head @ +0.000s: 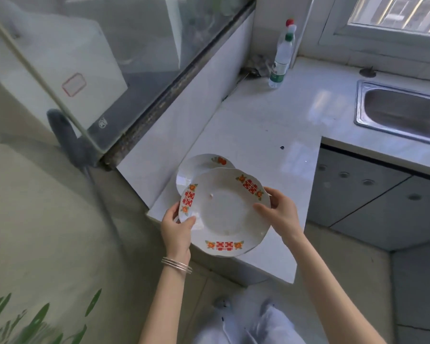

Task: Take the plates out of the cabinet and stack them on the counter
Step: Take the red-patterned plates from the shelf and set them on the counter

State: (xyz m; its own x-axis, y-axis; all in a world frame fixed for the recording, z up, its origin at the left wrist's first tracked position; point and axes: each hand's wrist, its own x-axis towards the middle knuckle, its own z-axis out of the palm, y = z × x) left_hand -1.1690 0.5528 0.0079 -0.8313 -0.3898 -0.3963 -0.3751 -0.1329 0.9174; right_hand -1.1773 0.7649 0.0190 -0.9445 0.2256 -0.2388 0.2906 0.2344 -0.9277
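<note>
A white plate (pixel 224 212) with red and orange rim decorations is held over the near corner of the white counter (pixel 266 135). My left hand (pixel 176 228) grips its left rim with the thumb on top. My right hand (pixel 281 212) grips its right rim. Behind and partly under it, a second matching plate (pixel 199 167) lies on the counter. The held plate overlaps that plate's near half. The cabinet is not in view.
A clear plastic bottle (pixel 281 58) with a green cap stands at the counter's far corner by the window. A steel sink (pixel 402 110) is set into the counter at the right. A glass panel (pixel 97 70) and wall rise on the left.
</note>
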